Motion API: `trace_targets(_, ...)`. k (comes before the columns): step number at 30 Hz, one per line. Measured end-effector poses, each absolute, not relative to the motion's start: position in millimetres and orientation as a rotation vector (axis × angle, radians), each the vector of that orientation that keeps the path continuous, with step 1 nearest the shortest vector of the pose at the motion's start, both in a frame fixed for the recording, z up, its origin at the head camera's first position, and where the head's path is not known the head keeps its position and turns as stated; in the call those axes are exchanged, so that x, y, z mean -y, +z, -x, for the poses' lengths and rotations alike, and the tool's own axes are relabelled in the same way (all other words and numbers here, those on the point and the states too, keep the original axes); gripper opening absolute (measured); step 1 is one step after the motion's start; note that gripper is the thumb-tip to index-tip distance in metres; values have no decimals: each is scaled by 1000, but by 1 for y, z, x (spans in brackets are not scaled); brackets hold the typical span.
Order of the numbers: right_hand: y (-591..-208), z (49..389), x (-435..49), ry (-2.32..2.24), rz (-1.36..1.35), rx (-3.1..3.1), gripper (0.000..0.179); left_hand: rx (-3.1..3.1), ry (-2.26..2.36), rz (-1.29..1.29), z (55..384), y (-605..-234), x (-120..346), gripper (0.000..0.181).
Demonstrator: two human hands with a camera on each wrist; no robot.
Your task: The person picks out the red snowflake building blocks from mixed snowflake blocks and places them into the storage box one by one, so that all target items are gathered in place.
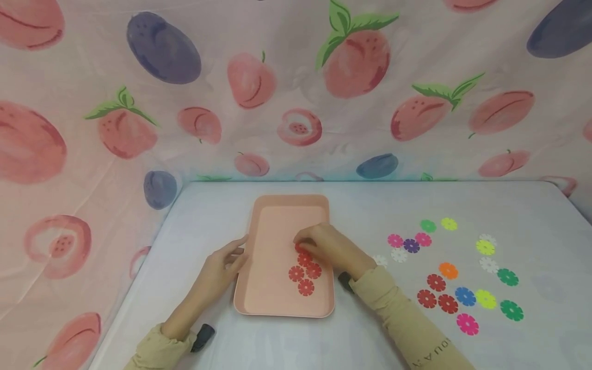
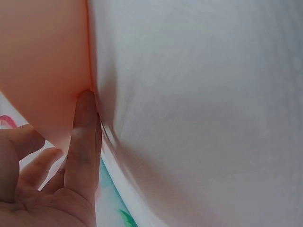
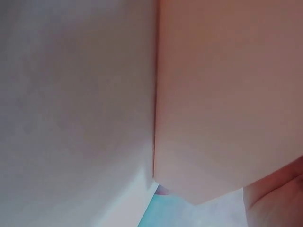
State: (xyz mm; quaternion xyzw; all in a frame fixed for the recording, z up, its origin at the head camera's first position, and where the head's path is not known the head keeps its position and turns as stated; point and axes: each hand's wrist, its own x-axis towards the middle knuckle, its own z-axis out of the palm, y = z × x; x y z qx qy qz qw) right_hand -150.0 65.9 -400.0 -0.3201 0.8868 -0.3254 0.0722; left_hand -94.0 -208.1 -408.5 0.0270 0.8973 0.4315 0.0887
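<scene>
A shallow pink tray [image 1: 273,306] lies on the white-covered table. My left hand [image 1: 217,272] touches the tray's left side; in the left wrist view its fingers [image 2: 84,137] rest against the outer wall and edge. Over the tray's right half, my right hand [image 1: 326,246] pinches a red notched plastic disc [image 1: 298,247] between thumb and fingers, partly hidden by the hand. Just below it several red notched discs [image 1: 306,287] lie grouped on the tray floor. The right wrist view shows mostly the tray's outer wall [image 3: 227,94] and part of the hand at the lower right edge.
Right of the tray, several loose notched discs lie scattered on the table: red [image 1: 427,298], orange [image 1: 448,271], blue [image 1: 465,296], purple [image 1: 411,245], pink [image 1: 467,324], green [image 1: 512,310], yellow [image 1: 485,298] and white [image 1: 488,265]. A fruit-patterned curtain [image 1: 259,31] hangs behind the table.
</scene>
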Motion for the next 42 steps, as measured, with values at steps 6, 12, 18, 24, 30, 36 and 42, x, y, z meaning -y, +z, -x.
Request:
trace_targets(6,-402,151,-62,-968,993,-2667,16,-2669,1284,-84,94,-408,208,49)
trace_targets(12,-403,151,-60,-951,973,-2670,16,-2666,1295,-92,94,-409,209,49)
trace_targets(18,-402,150,-59,-928,952,-2688,21,-2675,1288,-92,94,-409,208,49)
trace_targets(24,-403,151,-59,-923,949,-2713,25,-2683,1276,-89,94,-408,207,49)
trace_targets(30,-403,151,-60,-915,942,-2721,25,-2691,1260,-89,94,-408,208,49)
trace_targets(36,-401,150,-61,-903,933,-2714,26,-2698,1255,-88,94,-408,207,49)
trace_targets(42,-397,146,-65,-897,892,-2703,28,-2695,1261,-88,93,-408,207,49)
